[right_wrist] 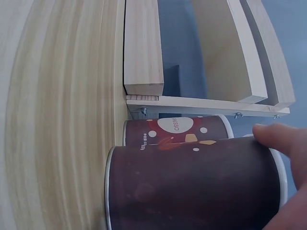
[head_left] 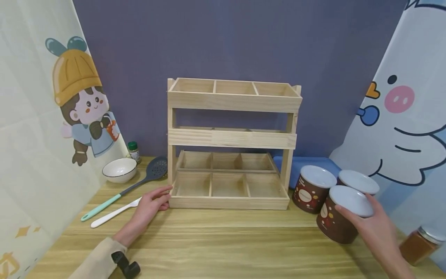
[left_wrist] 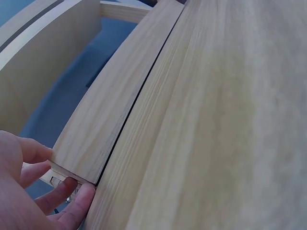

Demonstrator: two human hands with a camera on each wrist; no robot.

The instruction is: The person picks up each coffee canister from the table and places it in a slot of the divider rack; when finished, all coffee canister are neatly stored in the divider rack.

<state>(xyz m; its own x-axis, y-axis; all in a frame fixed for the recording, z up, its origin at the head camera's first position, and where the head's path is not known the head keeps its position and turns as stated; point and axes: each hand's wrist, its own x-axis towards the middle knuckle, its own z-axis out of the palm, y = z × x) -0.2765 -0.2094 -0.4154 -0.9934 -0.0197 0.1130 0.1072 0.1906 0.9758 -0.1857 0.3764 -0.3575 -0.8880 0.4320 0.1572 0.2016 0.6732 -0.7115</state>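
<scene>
Right hand (head_left: pixel 378 228) | grips cylindrical canister (head_left: pixel 337 224) | left hand (head_left: pixel 150 205) | touches grained-wood rack (head_left: pixel 230 138)

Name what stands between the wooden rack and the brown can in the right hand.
Another brown can stands there; the right wrist view shows it.

A table (head_left: pixel 223 240) carries a rack (head_left: pixel 231 138) between the left hand (head_left: pixel 148 207) and the right hand (head_left: pixel 378 226). Left of the first lie a slotted spoon (head_left: pixel 134 187), a knife (head_left: pixel 116 213) and a bowl (head_left: pixel 119 172); beside the second, cans (head_left: pixel 337 222) and a jar (head_left: pixel 419 246).
</scene>
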